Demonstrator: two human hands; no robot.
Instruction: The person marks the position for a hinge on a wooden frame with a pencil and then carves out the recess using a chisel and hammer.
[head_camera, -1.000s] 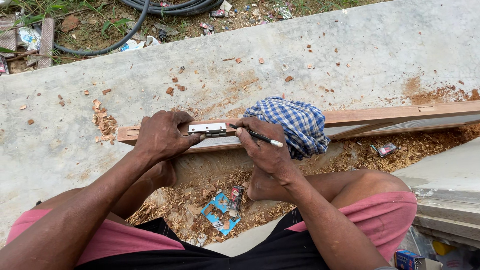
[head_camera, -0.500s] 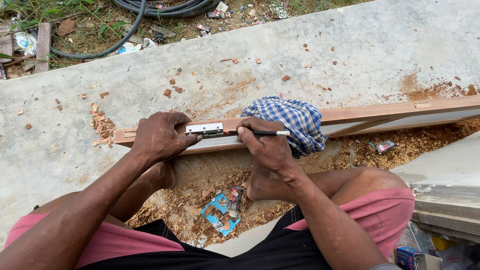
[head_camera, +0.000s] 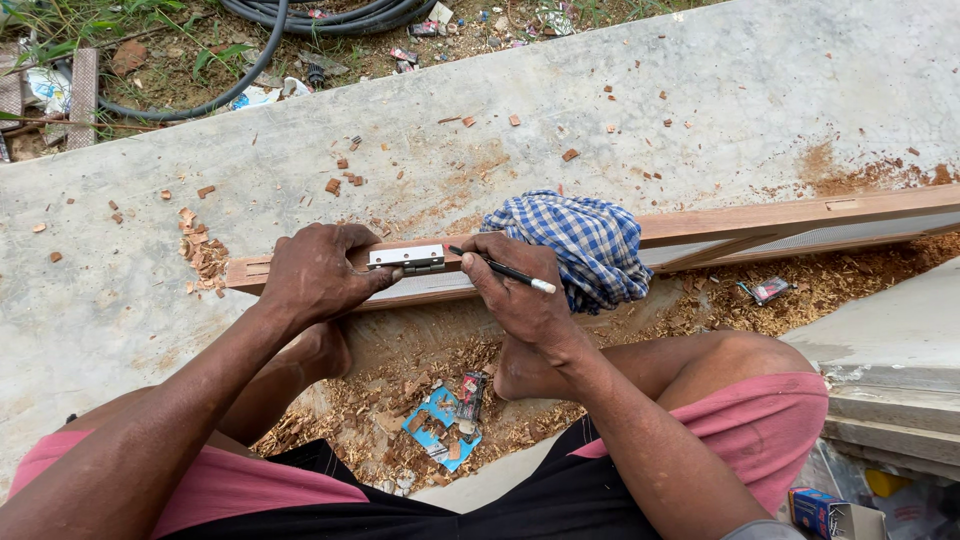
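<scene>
— While our left hand (head_camera: 318, 275) pressed the metal hinge (head_camera: 407, 258) flat on the wooden frame (head_camera: 780, 220), where was the pencil (head_camera: 503, 270)?
— Our right hand (head_camera: 520, 295) pinched it, tip beside the hinge.

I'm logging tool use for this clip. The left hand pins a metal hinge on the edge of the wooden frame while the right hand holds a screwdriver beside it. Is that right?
Not quite: the right hand holds a black pencil, not a screwdriver, its tip at the end of the metal hinge. The head view shows this. The rest stands: the left hand pins the hinge on the edge of the wooden frame.
</scene>
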